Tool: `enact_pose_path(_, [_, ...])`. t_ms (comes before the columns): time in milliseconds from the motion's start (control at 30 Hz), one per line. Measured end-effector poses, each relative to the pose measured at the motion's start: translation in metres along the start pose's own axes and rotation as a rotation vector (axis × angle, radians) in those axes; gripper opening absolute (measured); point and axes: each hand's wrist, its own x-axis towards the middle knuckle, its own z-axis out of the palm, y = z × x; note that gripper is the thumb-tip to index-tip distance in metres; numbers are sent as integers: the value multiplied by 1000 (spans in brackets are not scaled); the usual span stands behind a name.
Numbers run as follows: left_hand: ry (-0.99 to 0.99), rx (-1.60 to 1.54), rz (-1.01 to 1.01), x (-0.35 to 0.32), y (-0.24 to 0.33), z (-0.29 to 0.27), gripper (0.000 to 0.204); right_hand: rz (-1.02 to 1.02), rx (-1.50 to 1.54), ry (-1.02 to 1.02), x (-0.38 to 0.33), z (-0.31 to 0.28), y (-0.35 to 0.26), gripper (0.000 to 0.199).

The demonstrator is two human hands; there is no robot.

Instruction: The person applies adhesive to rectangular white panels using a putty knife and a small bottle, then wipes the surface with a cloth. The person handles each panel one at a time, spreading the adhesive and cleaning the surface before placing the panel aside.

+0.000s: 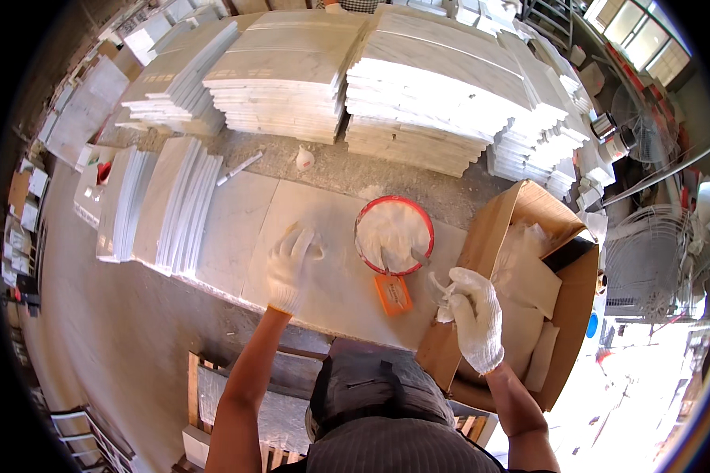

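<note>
My left hand [290, 264], in a white knitted glove, rests on a pale stone slab [248, 213] with its fingers stretched out and slightly blurred. My right hand [475, 319], also gloved, hovers at the left side of an open cardboard box [481, 244]. Its fingers curl together around something thin and whitish that I cannot make out. Between the hands stands a red-rimmed tub [424, 214] of off-white powder or paste, with what look like scraper blades in it. Just in front of the tub lies a small orange box [393, 295].
Tall stacks of stone slabs [426, 102] line the far side. Thinner slabs [173, 205] lean together at the left. A white stick-like tool [241, 168] and a small white container [304, 159] lie beyond my left hand. A fan [647, 260] stands at the right.
</note>
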Motion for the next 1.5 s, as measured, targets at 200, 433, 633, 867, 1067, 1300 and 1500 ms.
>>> enact_pose_path(200, [-162, -113, 22, 75, -28, 73, 46, -114, -129, -5, 4, 9, 11, 33])
enact_pose_path(433, [-462, -61, 458, 82, -38, 98, 28, -156, -214, 99, 1, 8, 18, 34])
enact_pose_path(633, [-685, -300, 575, 52, -16, 47, 21, -135, -243, 101, 3, 10, 14, 36])
enact_pose_path(867, [-952, -663, 400, 44, -47, 16, 14, -171, -256, 108, 3, 7, 17, 38])
enact_pose_path(1067, [-688, -267, 583, 65, 6, 21, 19, -132, -261, 130, 4, 12, 12, 39])
enact_pose_path(1300, [-1389, -736, 236, 44, -50, 9, 31, -97, -232, 162, 4, 14, 7, 38])
enact_pose_path(1500, [-639, -476, 192, 105, -76, 64, 24, -144, -306, 148, 8, 15, 10, 38])
